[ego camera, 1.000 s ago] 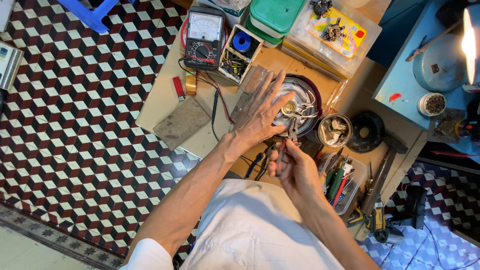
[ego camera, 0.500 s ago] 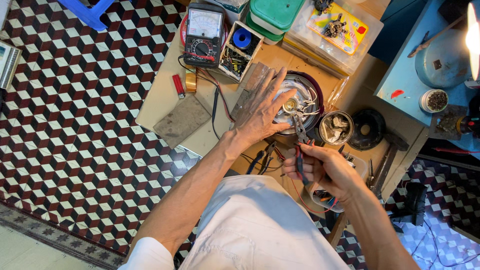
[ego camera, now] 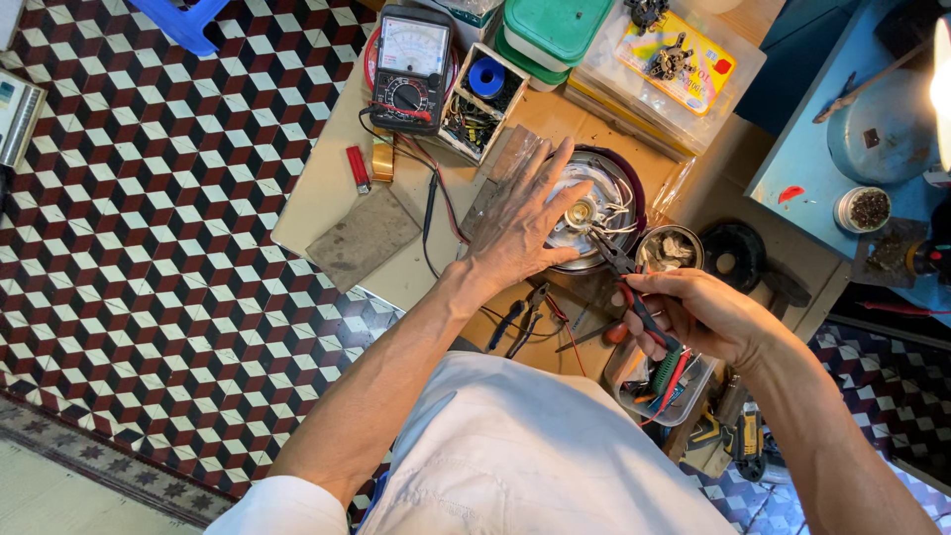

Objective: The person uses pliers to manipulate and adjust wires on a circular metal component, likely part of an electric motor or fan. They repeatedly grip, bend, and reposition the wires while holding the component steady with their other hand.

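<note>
Now the left hand lies flat, fingers spread, pressing on the rim of a round appliance base that sits upside down on the low wooden table. Beside it the right hand is closed round the red handles of pliers, whose tip reaches the white wires at the base's middle. Near the base stand a small metal cup and, further off, a multimeter. More pliers lie at the table's edge.
</note>
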